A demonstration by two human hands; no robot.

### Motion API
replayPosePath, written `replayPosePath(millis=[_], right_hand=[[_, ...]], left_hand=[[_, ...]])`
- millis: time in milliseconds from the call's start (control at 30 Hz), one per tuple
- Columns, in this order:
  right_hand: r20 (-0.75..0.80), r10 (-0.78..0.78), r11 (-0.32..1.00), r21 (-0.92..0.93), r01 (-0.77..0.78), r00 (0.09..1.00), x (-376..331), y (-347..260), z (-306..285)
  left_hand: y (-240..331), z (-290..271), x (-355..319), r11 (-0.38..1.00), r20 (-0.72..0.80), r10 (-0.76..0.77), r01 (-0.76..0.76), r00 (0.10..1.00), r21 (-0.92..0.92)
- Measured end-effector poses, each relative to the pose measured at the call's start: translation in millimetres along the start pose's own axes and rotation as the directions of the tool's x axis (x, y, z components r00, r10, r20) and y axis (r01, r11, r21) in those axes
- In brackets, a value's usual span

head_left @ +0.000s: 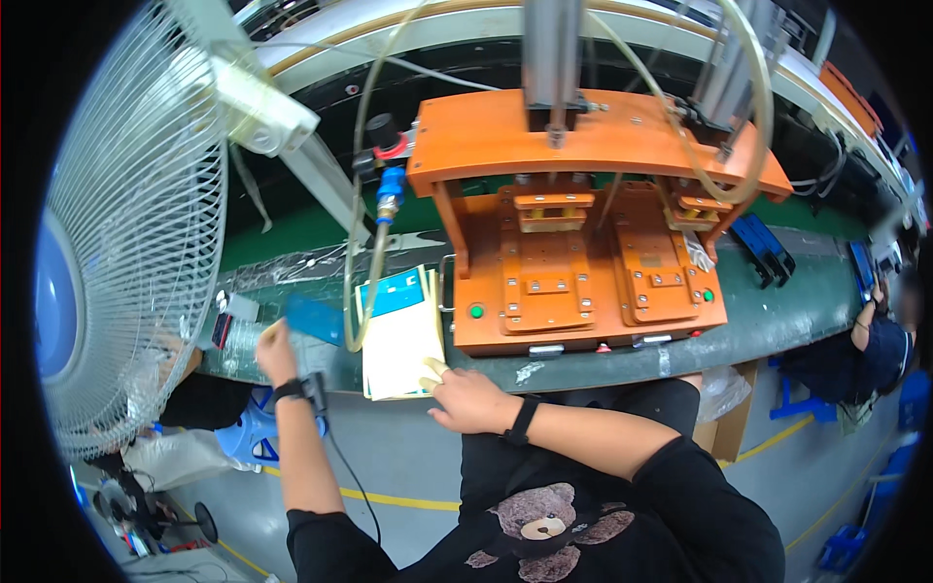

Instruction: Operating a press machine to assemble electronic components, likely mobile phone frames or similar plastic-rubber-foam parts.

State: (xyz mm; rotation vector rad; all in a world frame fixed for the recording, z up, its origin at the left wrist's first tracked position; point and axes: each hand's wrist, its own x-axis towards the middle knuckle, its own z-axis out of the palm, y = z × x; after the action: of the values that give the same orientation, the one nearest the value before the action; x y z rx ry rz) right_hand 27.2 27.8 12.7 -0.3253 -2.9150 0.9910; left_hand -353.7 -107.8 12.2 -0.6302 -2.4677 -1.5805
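Observation:
My left hand [276,354] is raised at the left, its fingers pinched at the near left corner of a thin blue sheet [314,320], which is smeared by motion. My right hand [470,400] reaches across to a stack of pale cream sheets [400,342]. Its fingers, with pale covers on the tips, are stretched out and touch the lower right edge of the stack; the thumb is apart from them. On the far end of the stack lies a blue card [394,293] with white patches.
An orange two-station press [583,335] stands right of the stack. An air hose [350,282] with a blue fitting [390,189] loops down beside it. A large fan [136,233] fills the left. Dark blue parts [763,250] lie right of the press. Another person [846,350] sits far right.

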Motion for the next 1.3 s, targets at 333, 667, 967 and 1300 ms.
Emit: replayPosePath(millis=[333, 667, 967, 1300], right_hand=[[-0.304, -0.239, 0.953, 0.111, 0.283, 0.922, -132, 38, -60], [-0.853, -0.143, 0.960, -0.243, -0.141, 0.501, -298, 141, -223], [-0.729, 0.585, 0.593, 0.085, -0.800, 0.355, -269, 392, -304], [-0.552, 0.792, 0.349, 0.060, -0.935, 0.260, -202, 503, -347]], left_hand=[[127, -66, -189, 0.931, 0.641, 0.066, 0.184, 0.765, -0.315], [266, 132, -167, 0.857, 0.726, 0.516, -0.293, 0.455, -0.425], [256, 210, -128, 0.847, 0.728, 0.426, -0.520, 0.537, -0.112], [319, 270, -131, 0.318, 0.776, 0.540, -0.933, 0.324, 0.168]])
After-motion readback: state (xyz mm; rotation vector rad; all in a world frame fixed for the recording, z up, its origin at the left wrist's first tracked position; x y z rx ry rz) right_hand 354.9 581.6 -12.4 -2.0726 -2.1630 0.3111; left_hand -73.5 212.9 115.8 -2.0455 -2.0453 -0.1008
